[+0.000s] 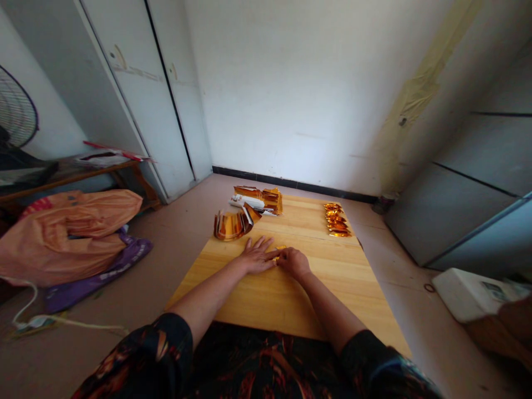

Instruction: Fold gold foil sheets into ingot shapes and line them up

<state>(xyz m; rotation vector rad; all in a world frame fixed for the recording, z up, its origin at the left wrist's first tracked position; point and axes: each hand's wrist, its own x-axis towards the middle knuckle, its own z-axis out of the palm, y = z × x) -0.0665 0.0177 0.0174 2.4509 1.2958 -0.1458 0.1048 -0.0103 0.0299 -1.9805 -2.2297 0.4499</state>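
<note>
Both hands meet at the middle of the table [257, 299], over a small gold foil slip [280, 249]. The left hand [256, 256] lies flat, fingers spread, pressing down just left of it; the right hand [293, 261] is curled, fingers seemingly pinching the slip's near edge (too small to be sure). The slip peeks out between them – its long axis apparently left to right. Farther off lie a foil fan [231, 224] and folded pieces [336, 220].
</note>
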